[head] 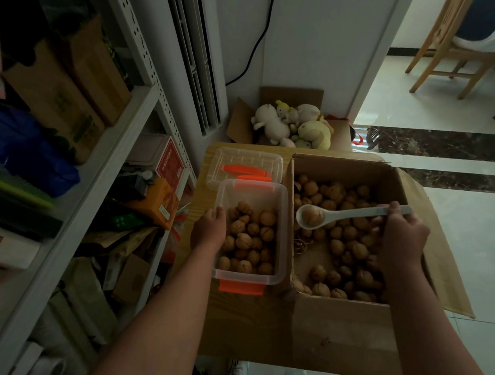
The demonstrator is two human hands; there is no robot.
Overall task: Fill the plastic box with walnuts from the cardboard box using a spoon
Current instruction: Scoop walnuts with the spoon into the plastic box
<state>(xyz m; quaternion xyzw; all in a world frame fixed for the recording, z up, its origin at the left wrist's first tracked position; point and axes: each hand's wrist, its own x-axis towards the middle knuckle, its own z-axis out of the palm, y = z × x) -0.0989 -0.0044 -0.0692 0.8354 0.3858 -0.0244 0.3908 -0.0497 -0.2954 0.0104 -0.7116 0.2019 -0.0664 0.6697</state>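
A clear plastic box (284, 228) with orange clips sits on a small wooden table, partly filled with walnuts (250, 240). My left hand (209, 229) grips its left rim. To its right an open cardboard box (349, 318) holds many walnuts. My right hand (402, 235) holds the handle of a white spoon (350, 213) above the cardboard box. One walnut lies in the spoon's bowl (311, 216), close to the plastic box's right wall.
The clear lid (244, 164) with orange clips lies behind the plastic box. A metal shelf (97, 156) packed with boxes stands at the left. A carton of plush toys (291, 122) sits behind. A wooden chair (450, 53) stands on the tiled floor at the far right.
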